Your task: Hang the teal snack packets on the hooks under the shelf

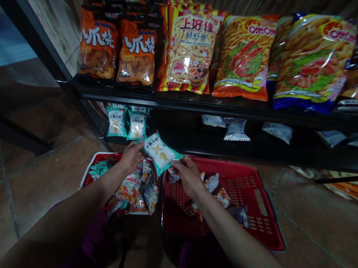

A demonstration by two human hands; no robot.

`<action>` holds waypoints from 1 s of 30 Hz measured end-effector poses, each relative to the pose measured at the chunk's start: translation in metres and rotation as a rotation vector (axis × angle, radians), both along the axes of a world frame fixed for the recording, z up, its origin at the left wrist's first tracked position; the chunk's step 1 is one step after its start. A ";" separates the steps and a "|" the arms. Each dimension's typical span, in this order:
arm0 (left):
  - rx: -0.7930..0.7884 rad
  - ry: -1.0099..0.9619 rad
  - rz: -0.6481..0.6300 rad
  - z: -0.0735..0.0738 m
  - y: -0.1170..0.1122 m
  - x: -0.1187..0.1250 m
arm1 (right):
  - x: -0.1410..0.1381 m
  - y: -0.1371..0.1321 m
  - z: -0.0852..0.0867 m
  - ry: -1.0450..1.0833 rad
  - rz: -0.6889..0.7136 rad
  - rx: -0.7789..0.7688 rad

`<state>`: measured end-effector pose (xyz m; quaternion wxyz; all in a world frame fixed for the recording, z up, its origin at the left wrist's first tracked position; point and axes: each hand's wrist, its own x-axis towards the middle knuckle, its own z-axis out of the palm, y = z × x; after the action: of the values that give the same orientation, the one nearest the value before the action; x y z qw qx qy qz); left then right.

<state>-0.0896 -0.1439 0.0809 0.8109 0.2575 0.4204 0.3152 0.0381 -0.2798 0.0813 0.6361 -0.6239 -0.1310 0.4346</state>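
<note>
One teal-and-white snack packet (160, 153) is held in the air in front of the lower shelf (186, 135), above the gap between two red baskets. Both hands are on it: the fingers of the left hand (132, 155) grip its upper left corner, those of the right hand (188, 173) its lower right corner. The left basket (103, 155) is heaped with packets, too overlapped to count; the right basket (249, 191) has several, partly hidden by the forearm. On the lower shelf, two matching teal packets (116, 121) stand in front, with more behind, and at least four pale packets (235, 131) lie farther right. The upper shelf (145, 98) shows, in front, two orange-and-black bags (97, 44), one prawn cracker bag (194, 52), one orange-edged bag (245, 57) and one blue-edged bag (315, 63).
</note>
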 end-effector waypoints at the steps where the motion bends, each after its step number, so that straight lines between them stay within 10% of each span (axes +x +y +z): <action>1: -0.004 -0.004 -0.017 0.000 -0.001 -0.001 | 0.000 -0.001 0.000 -0.100 0.017 0.014; 12: -0.076 -0.124 -0.191 0.003 -0.004 0.000 | -0.016 -0.017 0.011 -1.405 0.482 0.132; 30: -0.059 -0.060 -0.233 0.008 -0.008 0.000 | -0.031 -0.013 0.011 -1.688 0.787 -0.104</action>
<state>-0.0900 -0.1517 0.0893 0.8615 0.2712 0.3722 0.2138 0.0070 -0.2931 0.0920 0.1084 -0.6716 -0.7324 0.0270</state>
